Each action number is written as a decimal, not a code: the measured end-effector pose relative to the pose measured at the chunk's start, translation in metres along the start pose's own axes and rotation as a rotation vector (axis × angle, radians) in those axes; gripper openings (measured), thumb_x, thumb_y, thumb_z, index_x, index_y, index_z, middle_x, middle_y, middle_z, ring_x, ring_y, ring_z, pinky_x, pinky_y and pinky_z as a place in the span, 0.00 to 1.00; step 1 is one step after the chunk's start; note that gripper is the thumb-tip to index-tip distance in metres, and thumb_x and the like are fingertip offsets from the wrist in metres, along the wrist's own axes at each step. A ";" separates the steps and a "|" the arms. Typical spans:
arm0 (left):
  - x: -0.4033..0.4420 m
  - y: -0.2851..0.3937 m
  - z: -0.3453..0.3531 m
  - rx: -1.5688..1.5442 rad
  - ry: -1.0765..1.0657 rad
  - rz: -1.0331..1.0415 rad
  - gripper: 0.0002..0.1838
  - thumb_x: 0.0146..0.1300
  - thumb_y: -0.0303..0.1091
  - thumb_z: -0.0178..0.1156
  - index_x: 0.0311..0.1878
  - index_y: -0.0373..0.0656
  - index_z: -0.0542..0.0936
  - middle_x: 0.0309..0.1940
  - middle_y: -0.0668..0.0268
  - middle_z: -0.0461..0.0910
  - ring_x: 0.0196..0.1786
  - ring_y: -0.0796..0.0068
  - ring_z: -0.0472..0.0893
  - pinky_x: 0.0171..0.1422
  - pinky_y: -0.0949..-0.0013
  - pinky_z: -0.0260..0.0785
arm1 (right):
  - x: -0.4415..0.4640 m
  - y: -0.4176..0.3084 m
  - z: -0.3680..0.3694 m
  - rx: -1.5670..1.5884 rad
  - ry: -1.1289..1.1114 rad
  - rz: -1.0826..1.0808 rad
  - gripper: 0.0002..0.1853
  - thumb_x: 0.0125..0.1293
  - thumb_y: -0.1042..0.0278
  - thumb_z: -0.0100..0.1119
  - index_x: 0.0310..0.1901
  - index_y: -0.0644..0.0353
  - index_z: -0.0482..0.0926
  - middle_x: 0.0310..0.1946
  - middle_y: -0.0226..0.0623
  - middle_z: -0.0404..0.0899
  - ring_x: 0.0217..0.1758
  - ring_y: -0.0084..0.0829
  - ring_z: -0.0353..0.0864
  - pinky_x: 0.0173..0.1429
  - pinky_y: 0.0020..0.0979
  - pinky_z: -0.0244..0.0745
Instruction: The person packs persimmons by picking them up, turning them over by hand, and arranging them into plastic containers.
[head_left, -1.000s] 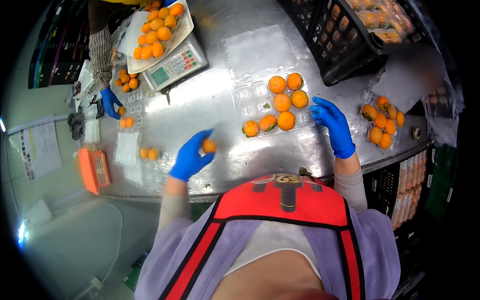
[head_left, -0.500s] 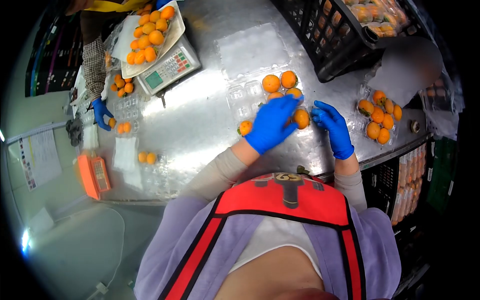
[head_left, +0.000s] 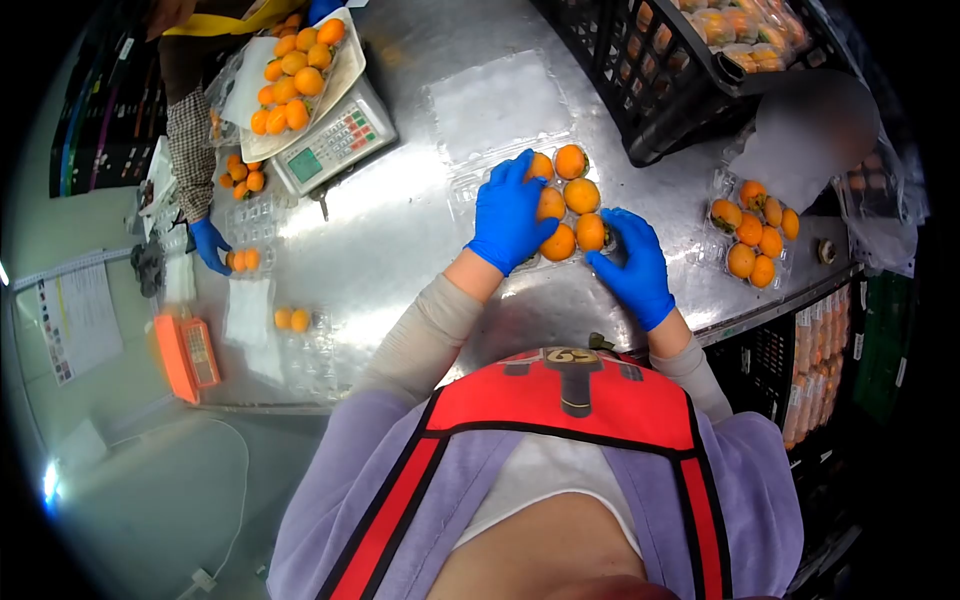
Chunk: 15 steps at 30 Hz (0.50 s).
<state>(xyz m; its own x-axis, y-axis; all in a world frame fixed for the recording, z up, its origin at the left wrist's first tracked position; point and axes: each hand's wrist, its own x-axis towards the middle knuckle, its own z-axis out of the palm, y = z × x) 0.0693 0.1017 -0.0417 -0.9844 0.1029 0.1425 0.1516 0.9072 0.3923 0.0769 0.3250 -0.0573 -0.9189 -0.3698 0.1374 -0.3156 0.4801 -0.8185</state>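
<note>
In the head view, a clear plastic tray (head_left: 463, 205) on the metal table holds several orange persimmons (head_left: 581, 196) in its right part. My left hand (head_left: 508, 212), in a blue glove, lies over the tray's left part with its fingers stretched forward. It covers what is beneath the palm, and its fingertips and thumb come close to the nearest fruit. At the tray's lower right corner is my right hand (head_left: 638, 268), also gloved, its thumb and fingers apart. Its fingertips are beside the corner persimmon (head_left: 591, 232); whether they touch it I cannot tell.
A scale (head_left: 335, 135) carries a full tray of persimmons at the back left. Nearby, a co-worker's gloved hand (head_left: 209, 246) is at another tray. A black crate (head_left: 690, 105) stands back right; a filled tray (head_left: 748, 230) lies right. An orange device (head_left: 186, 357) sits at the left edge.
My left hand has moved left and away, uncovering persimmons in the tray's middle. My right hand has come down and left towards the tray corner. The co-worker's hand has set a persimmon in its tray.
</note>
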 end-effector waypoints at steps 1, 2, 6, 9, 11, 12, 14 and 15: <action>0.001 -0.001 0.000 -0.009 0.000 0.007 0.27 0.42 0.43 0.68 0.48 0.44 0.80 0.64 0.53 0.64 0.62 0.51 0.66 0.62 0.54 0.63 | 0.001 -0.003 0.003 -0.174 0.054 -0.093 0.29 0.51 0.57 0.69 0.54 0.58 0.74 0.53 0.48 0.73 0.56 0.46 0.72 0.59 0.40 0.69; 0.001 -0.001 0.000 -0.019 -0.001 0.015 0.27 0.42 0.43 0.68 0.48 0.44 0.80 0.64 0.53 0.64 0.62 0.50 0.65 0.62 0.54 0.63 | 0.001 -0.004 0.006 -0.175 0.054 -0.094 0.29 0.51 0.57 0.69 0.54 0.58 0.74 0.53 0.48 0.73 0.56 0.46 0.72 0.59 0.40 0.69; -0.004 -0.002 -0.005 -0.110 0.061 -0.007 0.26 0.42 0.43 0.69 0.47 0.44 0.80 0.64 0.53 0.64 0.63 0.50 0.65 0.64 0.54 0.61 | 0.005 0.003 0.014 -0.249 0.105 -0.090 0.31 0.48 0.55 0.70 0.54 0.57 0.74 0.57 0.49 0.69 0.60 0.49 0.67 0.61 0.43 0.66; -0.012 -0.005 -0.016 -0.433 0.108 -0.093 0.26 0.50 0.42 0.68 0.51 0.40 0.78 0.65 0.57 0.64 0.64 0.57 0.66 0.65 0.60 0.61 | 0.006 0.016 0.019 -0.218 0.109 -0.097 0.31 0.48 0.57 0.71 0.54 0.57 0.74 0.58 0.49 0.67 0.61 0.49 0.65 0.63 0.42 0.65; -0.014 -0.001 -0.031 -1.224 -0.092 -0.332 0.27 0.55 0.39 0.65 0.57 0.39 0.75 0.67 0.59 0.62 0.67 0.64 0.64 0.68 0.63 0.58 | 0.004 0.031 0.024 -0.153 0.103 -0.103 0.31 0.47 0.58 0.71 0.54 0.57 0.74 0.58 0.49 0.67 0.62 0.49 0.64 0.64 0.42 0.63; -0.015 0.002 -0.035 -1.223 -0.088 -0.334 0.27 0.55 0.39 0.65 0.57 0.39 0.75 0.67 0.59 0.62 0.67 0.64 0.64 0.68 0.63 0.58 | 0.003 0.040 0.026 0.009 0.081 -0.049 0.31 0.47 0.59 0.71 0.55 0.57 0.74 0.59 0.49 0.66 0.62 0.50 0.64 0.64 0.42 0.62; -0.017 0.005 -0.042 -1.504 -0.174 -0.302 0.30 0.58 0.38 0.61 0.62 0.37 0.69 0.68 0.60 0.60 0.68 0.66 0.64 0.71 0.64 0.54 | 0.004 0.043 0.026 0.173 0.055 0.004 0.31 0.47 0.60 0.71 0.55 0.57 0.73 0.59 0.49 0.66 0.62 0.50 0.63 0.65 0.42 0.61; -0.018 0.007 -0.043 -1.505 -0.172 -0.304 0.30 0.58 0.38 0.61 0.62 0.37 0.69 0.68 0.60 0.60 0.68 0.66 0.64 0.71 0.64 0.54 | 0.004 0.040 0.022 0.122 0.037 -0.002 0.31 0.48 0.61 0.71 0.56 0.56 0.73 0.60 0.49 0.65 0.63 0.49 0.63 0.66 0.41 0.61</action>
<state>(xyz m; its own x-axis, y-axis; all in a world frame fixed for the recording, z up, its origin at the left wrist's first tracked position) 0.0920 0.0883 -0.0027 -0.9758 0.1367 -0.1710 -0.2070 -0.3225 0.9237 0.0659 0.3253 -0.1016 -0.9272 -0.3400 0.1572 -0.2878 0.3781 -0.8799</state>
